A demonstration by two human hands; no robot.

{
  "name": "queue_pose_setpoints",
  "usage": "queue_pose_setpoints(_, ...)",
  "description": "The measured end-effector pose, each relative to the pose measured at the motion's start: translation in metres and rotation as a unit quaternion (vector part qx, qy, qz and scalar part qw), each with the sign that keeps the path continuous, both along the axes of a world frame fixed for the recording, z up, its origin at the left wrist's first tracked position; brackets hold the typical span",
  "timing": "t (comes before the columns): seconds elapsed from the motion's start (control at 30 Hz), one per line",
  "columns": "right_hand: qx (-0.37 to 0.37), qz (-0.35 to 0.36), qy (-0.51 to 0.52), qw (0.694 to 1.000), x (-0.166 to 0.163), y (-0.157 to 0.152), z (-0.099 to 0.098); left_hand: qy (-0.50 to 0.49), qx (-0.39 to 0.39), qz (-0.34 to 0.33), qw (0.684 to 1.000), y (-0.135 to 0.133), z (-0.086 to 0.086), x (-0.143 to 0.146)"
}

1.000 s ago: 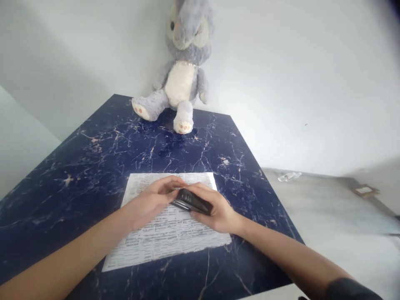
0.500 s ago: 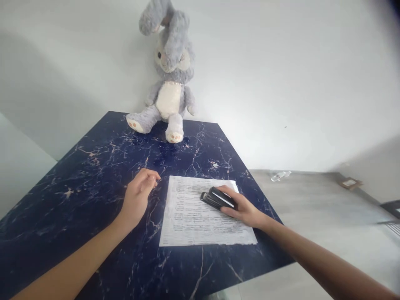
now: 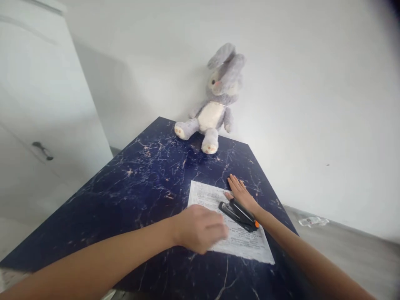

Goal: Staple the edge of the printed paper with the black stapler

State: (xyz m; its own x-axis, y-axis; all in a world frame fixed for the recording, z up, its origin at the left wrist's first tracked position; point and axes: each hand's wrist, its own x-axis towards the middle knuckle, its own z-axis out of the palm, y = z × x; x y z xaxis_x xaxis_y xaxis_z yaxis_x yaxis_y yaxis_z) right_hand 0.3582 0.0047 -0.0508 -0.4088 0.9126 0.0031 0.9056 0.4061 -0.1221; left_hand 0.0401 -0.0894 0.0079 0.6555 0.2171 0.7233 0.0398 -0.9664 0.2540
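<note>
A black stapler [image 3: 239,216] with an orange spot at its rear end lies on a printed sheet of paper [image 3: 246,246], its top arm lifted away from its base. My right hand [image 3: 242,196] is open and flat beside the stapler, fingers spread across the sheet's far right corner and the tabletop. Over the left part of the paper is my left hand [image 3: 201,228], blurred by motion. Its fingers are curled in, nothing shows in them, and they are a little left of the stapler.
The dark blue marble-patterned table [image 3: 150,183] carries a grey plush rabbit [image 3: 215,100] at its far edge, against the white wall. A white cabinet [image 3: 40,116] with a dark handle stands at the left. Clear plastic packaging [image 3: 313,221] lies on the floor at right.
My right hand has let go of the stapler and now lies flat beside it. My left hand has moved right, over the paper. The view has turned left, bringing the cabinet in.
</note>
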Motion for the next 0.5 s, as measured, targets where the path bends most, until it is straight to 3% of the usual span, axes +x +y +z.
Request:
queue_pose_setpoints(0.1, -0.001, 0.031, -0.006, 1.000, -0.061, 0.024, 0.002, -0.005, 0.095, -0.134, 0.986, -0.013, -0.004, 0.018)
queue_pose_setpoints(0.2, 0.006, 0.091, -0.006, 0.996, -0.145, 0.045, 0.011, 0.029, 0.115, -0.252, 0.960, -0.021, -0.016, 0.035)
queue_pose_setpoints(0.27, 0.019, 0.131, -0.005, 0.991, -0.199, 0.054, 0.016, 0.036, 0.116, -0.291, 0.949, -0.024, -0.025, 0.042)
queue_pose_setpoints(0.37, 0.026, 0.173, 0.000, 0.985, -0.262, 0.063, 0.017, 0.046, 0.129, -0.248, 0.959, -0.028, -0.034, 0.042)
queue_pose_setpoints(0.5, 0.036, 0.220, 0.012, 0.975, -0.301, 0.066, 0.016, 0.033, 0.176, -0.160, 0.971, -0.033, -0.028, 0.034)
